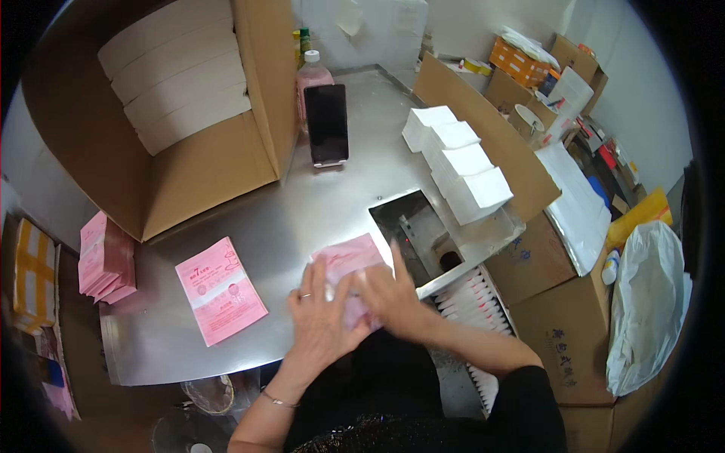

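Directly before me on the steel table lies a pink plastic packet, partly hidden by my hands. My left hand, with a ring on one finger, grips its left side, the fingers apart and bent and the thumb near its lower edge. From the right, my right hand closes on the packet, slightly blurred, with one finger stretched out. Something white shows between the hands. Left of them lies a stack of flat pink printed bags.
A large open carton holds white stacks. Filled pink packets are piled at the table's left edge. A phone stands before a pink bottle. White paper stacks line the right, beside a rectangular table opening.
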`<action>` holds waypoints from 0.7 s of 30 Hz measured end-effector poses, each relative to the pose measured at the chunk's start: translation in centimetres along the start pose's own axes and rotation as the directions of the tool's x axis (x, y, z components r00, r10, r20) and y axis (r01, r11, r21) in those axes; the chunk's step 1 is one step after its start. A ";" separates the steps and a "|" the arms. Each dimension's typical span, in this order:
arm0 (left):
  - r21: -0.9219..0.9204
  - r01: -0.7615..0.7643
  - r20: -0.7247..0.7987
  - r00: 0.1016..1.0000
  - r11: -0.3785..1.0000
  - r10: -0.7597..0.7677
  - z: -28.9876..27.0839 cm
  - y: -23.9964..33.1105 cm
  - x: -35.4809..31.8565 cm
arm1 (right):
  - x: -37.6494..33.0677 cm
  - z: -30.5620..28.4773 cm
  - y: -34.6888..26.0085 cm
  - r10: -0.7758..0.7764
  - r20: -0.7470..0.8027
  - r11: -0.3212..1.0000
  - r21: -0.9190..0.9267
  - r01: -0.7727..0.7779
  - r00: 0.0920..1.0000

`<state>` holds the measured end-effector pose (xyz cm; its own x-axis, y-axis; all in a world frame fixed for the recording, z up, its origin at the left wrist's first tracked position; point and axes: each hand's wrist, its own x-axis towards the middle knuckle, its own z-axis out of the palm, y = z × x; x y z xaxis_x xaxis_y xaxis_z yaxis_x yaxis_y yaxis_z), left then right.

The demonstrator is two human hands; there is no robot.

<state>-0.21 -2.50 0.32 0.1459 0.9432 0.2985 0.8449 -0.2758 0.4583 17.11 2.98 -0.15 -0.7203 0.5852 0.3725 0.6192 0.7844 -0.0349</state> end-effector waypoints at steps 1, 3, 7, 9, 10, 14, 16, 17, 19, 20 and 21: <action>0.027 -0.021 -0.051 0.998 0.999 0.022 0.6 0.5 0.3 | 1.9 0.1 1.2 -0.010 0.058 1.000 -0.027 0.011 0.998; 0.051 -0.040 -0.123 0.991 0.998 0.046 0.9 0.6 0.9 | 4.4 1.5 -1.1 0.057 0.070 0.990 0.122 -0.065 0.996; 0.166 -0.014 -0.063 0.998 0.986 0.025 -0.6 -1.5 0.3 | 0.4 -0.8 0.4 0.030 -0.241 0.924 0.378 0.065 0.970; 0.226 -0.044 -0.082 0.995 0.973 0.064 -0.7 -1.6 -0.6 | 0.2 -3.5 5.5 0.227 -0.308 0.974 0.098 -0.207 0.924; 0.268 -0.021 -0.106 0.993 0.963 0.052 -1.3 -0.8 0.0 | -0.1 -5.5 8.2 0.313 -0.306 0.919 -0.142 -0.368 0.899; 0.185 0.073 0.083 0.993 0.980 -0.089 -0.6 0.7 1.1 | -2.4 -5.3 16.2 0.297 -0.524 0.786 -0.340 -0.516 0.798; 0.232 0.037 0.123 0.990 0.972 -0.067 -1.1 1.3 0.9 | -3.0 -5.0 16.7 0.422 -0.470 0.768 -0.269 -0.581 0.775; 0.235 0.043 0.126 0.989 0.971 -0.074 -1.2 1.2 1.1 | -2.7 -5.2 16.7 0.423 -0.465 0.772 -0.264 -0.578 0.777; 0.395 -0.144 -0.062 0.981 0.907 0.183 -1.5 0.7 2.0 | -1.9 -5.9 17.3 0.489 -0.428 0.747 -0.244 -0.618 0.760; 0.396 -0.145 -0.057 0.982 0.907 0.183 -1.4 0.2 2.0 | -1.8 -6.0 17.2 0.514 -0.421 0.753 -0.197 -0.628 0.748; 0.341 -0.168 -0.082 0.975 0.925 0.207 -1.2 -0.3 2.0 | -2.0 -5.8 17.2 0.517 -0.419 0.752 -0.194 -0.630 0.746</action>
<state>-0.80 -0.71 1.79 0.2749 0.8470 0.4550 0.9327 -0.3499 0.0879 30.99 14.08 3.90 -0.0860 0.7564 0.6484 0.9802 0.1807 -0.0808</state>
